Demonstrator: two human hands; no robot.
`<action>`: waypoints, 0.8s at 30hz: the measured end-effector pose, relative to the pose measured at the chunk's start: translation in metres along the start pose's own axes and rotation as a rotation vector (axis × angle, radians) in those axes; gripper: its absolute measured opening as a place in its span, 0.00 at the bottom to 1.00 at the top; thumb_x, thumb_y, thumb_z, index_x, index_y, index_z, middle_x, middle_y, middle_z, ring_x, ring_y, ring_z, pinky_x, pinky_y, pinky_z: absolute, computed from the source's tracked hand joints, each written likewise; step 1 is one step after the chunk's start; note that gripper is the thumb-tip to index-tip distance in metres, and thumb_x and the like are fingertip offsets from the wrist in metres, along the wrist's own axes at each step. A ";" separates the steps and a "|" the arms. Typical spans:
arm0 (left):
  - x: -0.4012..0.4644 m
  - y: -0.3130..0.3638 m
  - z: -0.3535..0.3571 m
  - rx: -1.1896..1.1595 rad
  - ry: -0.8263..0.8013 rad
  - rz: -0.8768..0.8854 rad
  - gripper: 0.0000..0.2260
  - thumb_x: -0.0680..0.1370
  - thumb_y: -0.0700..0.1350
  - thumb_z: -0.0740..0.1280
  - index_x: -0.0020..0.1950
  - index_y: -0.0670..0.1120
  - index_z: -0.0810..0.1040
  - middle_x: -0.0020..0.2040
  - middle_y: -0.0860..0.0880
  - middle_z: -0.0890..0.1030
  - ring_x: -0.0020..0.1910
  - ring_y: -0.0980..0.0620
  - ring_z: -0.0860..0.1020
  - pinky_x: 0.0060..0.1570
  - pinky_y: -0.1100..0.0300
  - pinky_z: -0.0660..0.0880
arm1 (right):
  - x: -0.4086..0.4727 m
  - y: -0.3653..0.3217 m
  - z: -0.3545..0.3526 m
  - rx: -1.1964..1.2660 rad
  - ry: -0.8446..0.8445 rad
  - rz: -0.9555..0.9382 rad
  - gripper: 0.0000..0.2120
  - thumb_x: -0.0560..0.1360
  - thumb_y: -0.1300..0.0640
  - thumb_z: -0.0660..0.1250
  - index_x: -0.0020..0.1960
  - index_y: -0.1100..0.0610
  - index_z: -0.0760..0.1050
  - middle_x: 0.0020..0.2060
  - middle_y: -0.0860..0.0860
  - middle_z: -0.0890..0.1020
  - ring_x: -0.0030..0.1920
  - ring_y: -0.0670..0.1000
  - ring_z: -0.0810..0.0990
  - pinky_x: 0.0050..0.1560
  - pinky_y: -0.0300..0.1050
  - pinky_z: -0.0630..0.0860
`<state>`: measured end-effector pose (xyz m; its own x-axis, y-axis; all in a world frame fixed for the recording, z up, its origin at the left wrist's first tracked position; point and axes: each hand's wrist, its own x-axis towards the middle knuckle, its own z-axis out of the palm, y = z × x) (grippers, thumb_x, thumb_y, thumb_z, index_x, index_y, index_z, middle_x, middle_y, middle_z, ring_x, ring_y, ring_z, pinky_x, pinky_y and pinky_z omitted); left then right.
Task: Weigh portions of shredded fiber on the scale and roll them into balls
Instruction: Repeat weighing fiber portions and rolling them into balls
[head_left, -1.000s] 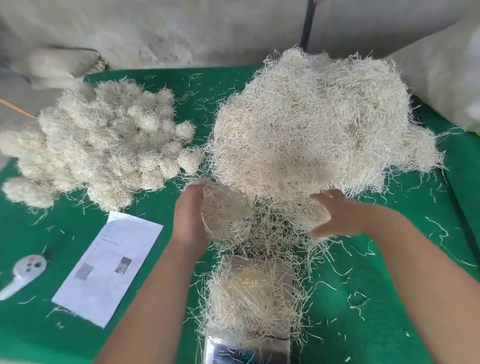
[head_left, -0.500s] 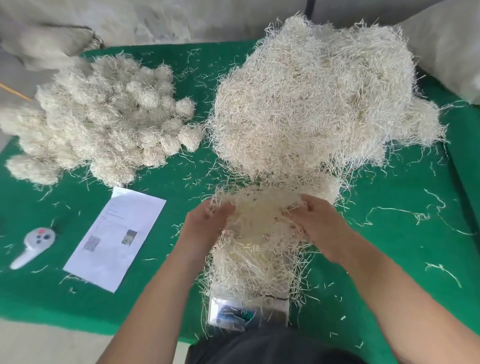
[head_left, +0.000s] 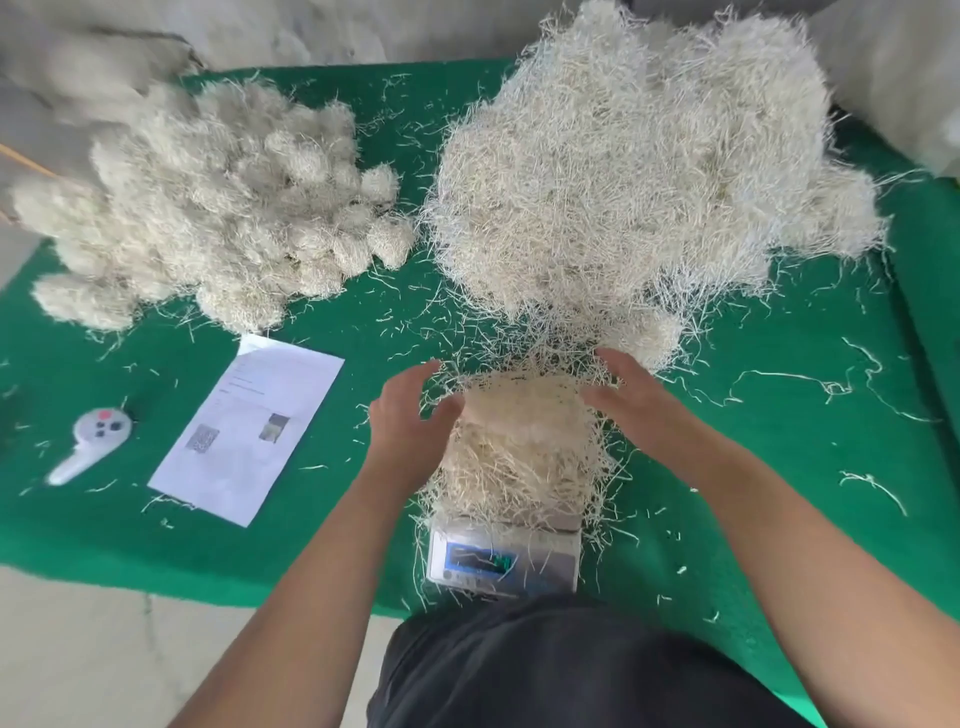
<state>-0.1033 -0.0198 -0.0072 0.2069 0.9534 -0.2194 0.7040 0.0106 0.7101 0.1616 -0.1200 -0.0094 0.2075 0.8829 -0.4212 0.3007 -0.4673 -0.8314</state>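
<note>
Both my bare forearms reach forward from the bottom of the view, converging ahead of my torso. My left hand (head_left: 410, 410) is spread, fingers fanned and slightly curled, palm turned inward toward the right one. My right hand (head_left: 621, 389) lies palm down, fingers straight and together, pointing forward and inward. Neither grip is closed; a gap separates the two hands.

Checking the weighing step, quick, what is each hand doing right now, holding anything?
Left hand: open, fingers spread, beside the fiber portion on the scale, gripping nothing.
Right hand: open, palm resting on the portion's far right edge, not gripping.
</note>
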 end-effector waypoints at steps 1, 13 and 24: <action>-0.001 0.005 0.001 0.014 0.004 0.074 0.23 0.82 0.55 0.66 0.77 0.57 0.69 0.77 0.53 0.69 0.77 0.49 0.62 0.76 0.43 0.58 | 0.000 0.000 0.005 -0.045 0.058 -0.024 0.35 0.76 0.31 0.62 0.79 0.35 0.54 0.82 0.43 0.58 0.79 0.53 0.61 0.77 0.60 0.59; -0.016 0.020 0.018 0.326 -0.067 0.477 0.23 0.83 0.57 0.64 0.78 0.58 0.70 0.80 0.51 0.68 0.80 0.47 0.63 0.80 0.46 0.48 | -0.017 -0.012 0.047 -0.437 0.109 -0.286 0.33 0.80 0.35 0.62 0.81 0.41 0.56 0.83 0.46 0.56 0.82 0.51 0.55 0.81 0.61 0.53; -0.036 0.018 0.014 0.546 0.005 0.521 0.25 0.83 0.57 0.63 0.81 0.60 0.65 0.85 0.49 0.52 0.84 0.39 0.47 0.77 0.38 0.32 | -0.036 -0.011 0.052 -0.555 0.126 -0.399 0.33 0.81 0.42 0.66 0.81 0.41 0.56 0.84 0.47 0.52 0.83 0.52 0.51 0.81 0.64 0.53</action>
<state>-0.0885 -0.0585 0.0037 0.6029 0.7957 0.0582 0.7530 -0.5916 0.2882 0.1029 -0.1446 -0.0039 0.0785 0.9957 -0.0485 0.8013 -0.0919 -0.5911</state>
